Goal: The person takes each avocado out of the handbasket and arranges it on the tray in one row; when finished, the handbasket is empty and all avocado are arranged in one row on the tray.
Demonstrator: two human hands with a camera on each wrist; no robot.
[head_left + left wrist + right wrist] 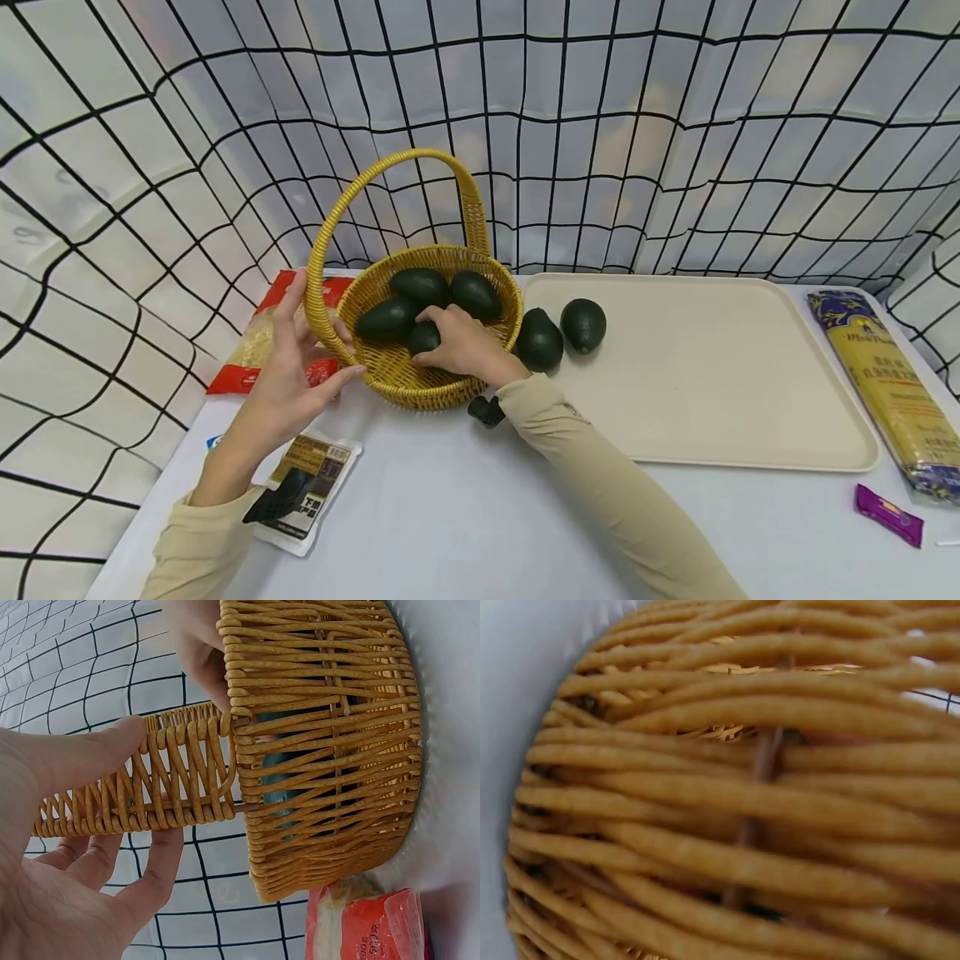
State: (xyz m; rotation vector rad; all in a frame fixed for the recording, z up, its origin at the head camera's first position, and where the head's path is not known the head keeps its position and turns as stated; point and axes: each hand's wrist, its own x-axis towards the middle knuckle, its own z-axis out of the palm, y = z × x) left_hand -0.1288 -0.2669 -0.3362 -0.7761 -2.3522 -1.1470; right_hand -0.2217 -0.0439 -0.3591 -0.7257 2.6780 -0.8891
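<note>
A yellow wicker basket (pixel 420 398) with a tall arched handle (pixel 318 250) stands left of centre in the head view. My left hand (pixel 288 379) is at the handle's left base, thumb on one side and fingers on the other, as the left wrist view shows. Inside the basket, my right hand (pixel 468 346) grips a dark green avocado (pixel 424 337) from the right. Three other avocados (pixel 420 287) lie around it. Woven strands (pixel 742 787) of the basket wall fill the right wrist view and hide the right hand there.
Two more avocados (pixel 582 325) lie at the left end of a beige tray (pixel 720 375). A red-and-clear food bag (pixel 247 354) is behind the left hand, and a foil pouch (pixel 311 483) lies below it. On the right are a yellow-blue packet (pixel 885 383) and a purple wrapped bar (pixel 888 515).
</note>
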